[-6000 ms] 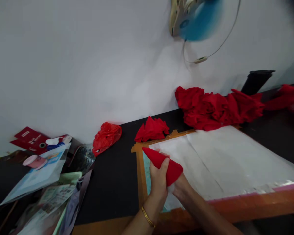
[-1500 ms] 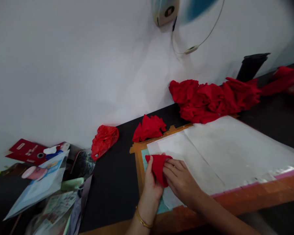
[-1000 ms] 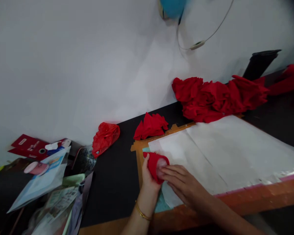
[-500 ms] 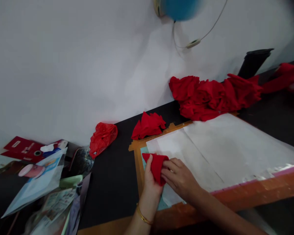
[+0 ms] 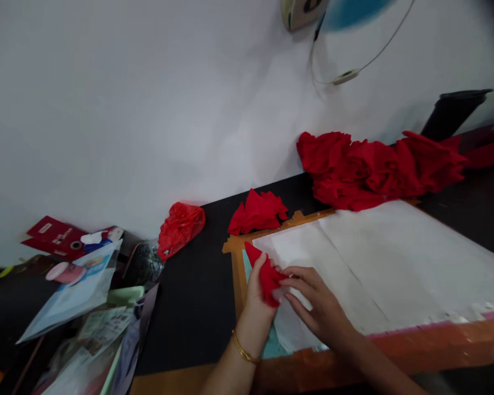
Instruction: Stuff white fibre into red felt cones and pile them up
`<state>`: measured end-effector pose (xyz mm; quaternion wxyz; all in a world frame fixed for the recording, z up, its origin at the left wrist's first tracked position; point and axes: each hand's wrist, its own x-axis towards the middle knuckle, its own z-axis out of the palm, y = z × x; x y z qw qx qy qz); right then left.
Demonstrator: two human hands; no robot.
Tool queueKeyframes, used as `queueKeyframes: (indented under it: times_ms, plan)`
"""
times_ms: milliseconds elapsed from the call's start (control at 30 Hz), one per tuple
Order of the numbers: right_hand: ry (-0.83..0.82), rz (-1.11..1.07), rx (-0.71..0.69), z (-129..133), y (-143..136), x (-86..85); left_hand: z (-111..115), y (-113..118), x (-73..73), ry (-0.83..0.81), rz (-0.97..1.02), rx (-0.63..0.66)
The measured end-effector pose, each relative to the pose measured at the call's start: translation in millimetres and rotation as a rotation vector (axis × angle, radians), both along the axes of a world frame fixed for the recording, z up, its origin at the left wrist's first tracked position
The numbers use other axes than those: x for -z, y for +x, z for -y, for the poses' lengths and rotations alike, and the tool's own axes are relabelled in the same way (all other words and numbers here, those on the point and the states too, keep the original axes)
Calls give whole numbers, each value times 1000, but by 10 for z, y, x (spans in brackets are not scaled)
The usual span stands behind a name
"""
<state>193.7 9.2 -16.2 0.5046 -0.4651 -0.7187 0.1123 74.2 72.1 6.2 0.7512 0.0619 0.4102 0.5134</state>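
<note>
A small pointed piece of red cloth (image 5: 268, 277) rests in my left hand (image 5: 256, 293), the thumb lying over it and its tip pointing up and left. My right hand (image 5: 319, 299) is at the cloth's right edge, its thumb and fingers pinching there. A pale blurred patch shows at the cloth's lower edge, and I cannot make out what it is. Both hands are above the left end of a white sheet (image 5: 362, 247) taped to the table. Behind them lies a small heap of red cloth pieces (image 5: 258, 213).
A large heap of red cloth (image 5: 374, 167) lies along the wall, near a black container (image 5: 453, 115). To the left are a red plastic bag (image 5: 181, 227), a pink spool (image 5: 66, 272), a red box (image 5: 55, 238) and a green basket (image 5: 125, 296). A cord with a switch (image 5: 346, 77) hangs above.
The view has shifted, so the surroundings sit further right. The red cloth has turned and is now more bunched and narrower in my left hand. My right fingers have spread somewhat at its edge.
</note>
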Motion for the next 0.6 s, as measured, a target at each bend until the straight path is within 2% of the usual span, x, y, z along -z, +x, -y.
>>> queueKeyframes:
  times_ms: [100,200,367,500,600]
  plan:
    - [-57,-103,37,-10,27,40,-70,-49,33,-2,162,49]
    - [-73,-129,51,-74,21,61,-58,-32,-4,12,201,105]
    - [-72,-79,72,-171,-5,93,119,61,-90,-74,148,133]
    - [-30,-35,140,-151,30,118,276,80,-76,-141,86,94]
    - [-41,-51,65,-101,76,78,297,67,-69,-187,52,86]
